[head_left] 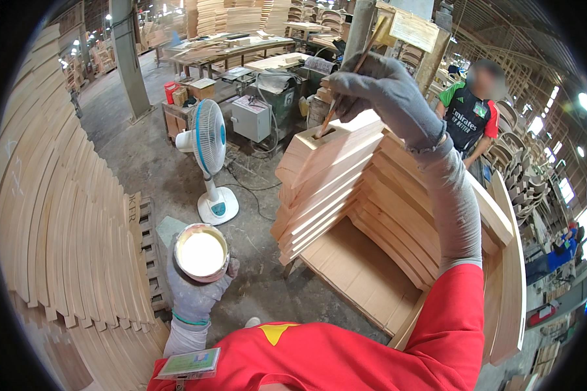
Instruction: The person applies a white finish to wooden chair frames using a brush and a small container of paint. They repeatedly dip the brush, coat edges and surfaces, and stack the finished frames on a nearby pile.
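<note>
Red shirt [365,355]: wearer's own, along lower edge of frame; badge [190,363] at lower left.
Right hand [388,94]: grey-gloved, raised, upper right of centre; fingers closed around a thin stick [330,117].
Thin stick: slanted, lower end at a slot [325,133] in the wooden stack [319,173]; cannot tell whether tip is inside.
Left hand [194,296]: gloved, lower left of centre; grasping a round tub [205,277].
Round tub: opening toward camera, pale cream contents [202,253].
Wooden stack: curved pieces, right of centre, above brown cardboard [365,274].
Fan [209,140]: white and blue, floor, left of centre.
Curved boards [65,182]: piled along left side.
Co-worker [471,114]: upper right, beyond stack.
</note>
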Demonstrator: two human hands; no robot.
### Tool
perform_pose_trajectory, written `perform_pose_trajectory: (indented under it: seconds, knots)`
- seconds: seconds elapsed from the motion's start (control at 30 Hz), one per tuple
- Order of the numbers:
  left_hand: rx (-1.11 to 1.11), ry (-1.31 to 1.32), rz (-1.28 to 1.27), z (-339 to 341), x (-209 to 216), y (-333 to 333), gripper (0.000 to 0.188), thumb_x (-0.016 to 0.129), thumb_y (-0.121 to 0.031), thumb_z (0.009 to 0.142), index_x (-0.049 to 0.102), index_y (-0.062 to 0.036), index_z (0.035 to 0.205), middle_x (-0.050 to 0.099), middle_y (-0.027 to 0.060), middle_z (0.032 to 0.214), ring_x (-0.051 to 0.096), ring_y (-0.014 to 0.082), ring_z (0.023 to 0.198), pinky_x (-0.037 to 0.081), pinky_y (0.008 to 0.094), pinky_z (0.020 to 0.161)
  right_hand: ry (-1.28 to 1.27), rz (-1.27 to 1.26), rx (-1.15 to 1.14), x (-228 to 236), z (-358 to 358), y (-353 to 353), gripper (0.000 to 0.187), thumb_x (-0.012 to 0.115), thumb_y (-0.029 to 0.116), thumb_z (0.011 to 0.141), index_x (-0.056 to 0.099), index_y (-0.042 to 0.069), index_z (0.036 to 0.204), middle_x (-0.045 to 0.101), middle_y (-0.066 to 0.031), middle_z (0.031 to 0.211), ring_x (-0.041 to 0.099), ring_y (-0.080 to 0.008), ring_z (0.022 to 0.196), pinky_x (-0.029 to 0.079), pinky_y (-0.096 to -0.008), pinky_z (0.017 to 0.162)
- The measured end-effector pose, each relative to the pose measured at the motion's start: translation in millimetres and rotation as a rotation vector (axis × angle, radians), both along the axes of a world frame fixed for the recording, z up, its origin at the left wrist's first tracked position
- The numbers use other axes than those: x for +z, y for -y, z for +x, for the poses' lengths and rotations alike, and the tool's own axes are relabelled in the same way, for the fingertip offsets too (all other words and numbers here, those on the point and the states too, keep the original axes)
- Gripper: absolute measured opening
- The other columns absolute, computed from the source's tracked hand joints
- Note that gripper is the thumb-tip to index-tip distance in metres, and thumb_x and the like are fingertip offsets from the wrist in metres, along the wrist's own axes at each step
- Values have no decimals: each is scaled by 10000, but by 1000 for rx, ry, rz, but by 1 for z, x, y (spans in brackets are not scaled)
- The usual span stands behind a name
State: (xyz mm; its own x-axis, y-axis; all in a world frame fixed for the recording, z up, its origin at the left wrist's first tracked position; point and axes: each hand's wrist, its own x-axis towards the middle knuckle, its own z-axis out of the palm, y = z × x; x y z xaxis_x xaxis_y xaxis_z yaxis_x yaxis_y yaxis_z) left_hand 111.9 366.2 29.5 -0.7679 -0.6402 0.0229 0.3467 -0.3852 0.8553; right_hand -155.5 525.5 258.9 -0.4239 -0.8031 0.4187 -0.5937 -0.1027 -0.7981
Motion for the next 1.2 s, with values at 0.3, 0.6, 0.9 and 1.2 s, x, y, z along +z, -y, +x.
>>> perform_pose_trajectory:
  seconds: [0.3,0.6,0.9,1.2]
  knots:
    - [-103,-88,134,5,-6,7,516,355,-509,914,502,-80,1161,579,158,1049,553,333,863,443,490,740,-205,22,57,9,-14,-4,311,632,261,859,615,-33,959,660,-104,831,664,-139,692,562,-250,628]
    - [-99,-204,500,-1,3,0,400,415,-313,928,442,19,1149,541,210,970,546,316,775,459,438,633,-116,60,52,14,-15,-6,317,654,263,842,628,-29,963,662,-90,785,664,-132,699,559,-241,653]
    - [-190,-180,417,0,2,0,521,341,-502,924,494,-65,1162,576,159,1005,543,324,834,443,451,731,-158,20,58,22,-24,-13,300,659,235,836,617,-38,954,651,-98,797,666,-142,725,568,-247,661]
    - [-288,-193,498,-1,9,-3,532,331,-492,931,484,-47,1181,572,192,1023,552,351,875,453,460,771,124,29,127,16,-34,-16,314,638,176,851,598,-72,1039,650,-133,937,671,-205,779,567,-273,716]
